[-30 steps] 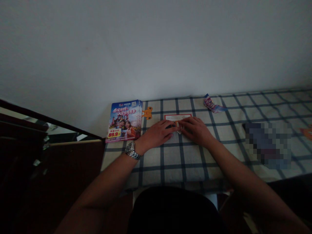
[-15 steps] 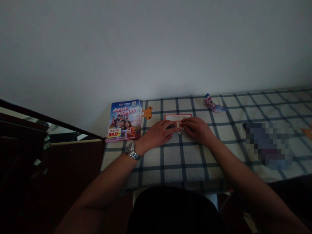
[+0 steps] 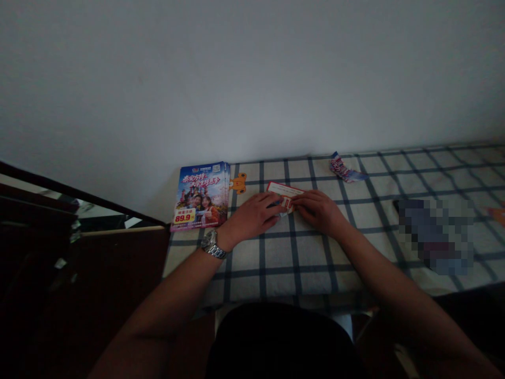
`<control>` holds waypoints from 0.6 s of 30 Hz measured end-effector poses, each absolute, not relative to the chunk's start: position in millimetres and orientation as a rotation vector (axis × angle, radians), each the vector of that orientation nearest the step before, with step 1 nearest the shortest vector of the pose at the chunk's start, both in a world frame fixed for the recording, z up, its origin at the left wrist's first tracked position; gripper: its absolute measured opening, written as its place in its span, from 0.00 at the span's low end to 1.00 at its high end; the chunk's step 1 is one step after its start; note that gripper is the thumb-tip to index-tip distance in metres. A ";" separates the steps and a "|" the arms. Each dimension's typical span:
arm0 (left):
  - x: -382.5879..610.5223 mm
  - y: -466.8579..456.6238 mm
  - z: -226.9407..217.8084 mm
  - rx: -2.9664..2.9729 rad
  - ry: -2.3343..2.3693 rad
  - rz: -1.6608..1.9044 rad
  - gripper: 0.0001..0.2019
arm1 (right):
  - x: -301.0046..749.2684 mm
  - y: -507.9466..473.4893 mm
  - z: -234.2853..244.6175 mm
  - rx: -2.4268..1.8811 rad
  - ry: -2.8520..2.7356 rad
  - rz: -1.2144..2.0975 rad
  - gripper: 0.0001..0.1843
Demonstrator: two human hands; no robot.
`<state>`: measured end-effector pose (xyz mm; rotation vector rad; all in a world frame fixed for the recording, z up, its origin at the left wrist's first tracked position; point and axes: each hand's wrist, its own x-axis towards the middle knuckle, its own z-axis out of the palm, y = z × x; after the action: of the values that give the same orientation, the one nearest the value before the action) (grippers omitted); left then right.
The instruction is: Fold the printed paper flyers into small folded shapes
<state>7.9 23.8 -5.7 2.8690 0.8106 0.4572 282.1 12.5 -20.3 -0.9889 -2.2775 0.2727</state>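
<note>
Between my hands lies a folded piece of printed paper (image 3: 284, 189) with a red edge, tilted on the checked tablecloth. My left hand (image 3: 258, 213), with a metal watch (image 3: 213, 243) on its wrist, presses its bent fingers onto the left side of the paper. From the right, my right hand (image 3: 317, 209) pinches the paper near a small red-and-white folded part. The fingers hide much of the lower paper, so its full shape cannot be made out.
A stack of printed flyers (image 3: 203, 197) lies at the table's left end beside a bear-shaped cutout or print (image 3: 239, 183). A curled strip of printed paper (image 3: 344, 169) rests near the wall (image 3: 252, 79). A blurred dark object (image 3: 430, 231) lies on the tablecloth (image 3: 276, 279) at right.
The paper has turned, its right side now lower than its left. My left hand has shifted slightly left, and both hands remain on the paper.
</note>
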 end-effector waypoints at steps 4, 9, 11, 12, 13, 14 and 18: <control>7.9 24.6 -5.8 2.852 0.811 0.482 0.23 | 281.6 12.4 -19.6 -1.000 -2.275 0.270 0.12; 8.1 25.3 -6.5 2.844 0.806 0.484 0.22 | 282.6 13.1 -21.2 -1.009 -2.249 0.261 0.12; 8.2 25.8 -7.0 2.844 0.812 0.472 0.21 | 283.6 13.8 -23.5 -1.010 -2.251 0.247 0.13; 8.3 26.1 -7.2 2.845 0.815 0.468 0.21 | 284.2 14.2 -24.9 -1.006 -2.258 0.244 0.13; 8.3 26.3 -7.2 2.845 0.822 0.466 0.21 | 284.6 14.6 -26.3 -1.002 -2.265 0.244 0.14; 8.4 26.4 -7.0 2.845 0.832 0.466 0.21 | 285.0 15.0 -27.6 -1.000 -2.271 0.244 0.14; 9.5 25.3 -3.8 2.842 0.916 0.473 0.20 | 284.1 15.5 -30.0 -0.997 -2.275 0.222 0.14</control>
<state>9.5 25.3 -3.8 2.8421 0.9157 0.4732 284.1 15.5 -30.0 -0.9971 -2.2754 0.2218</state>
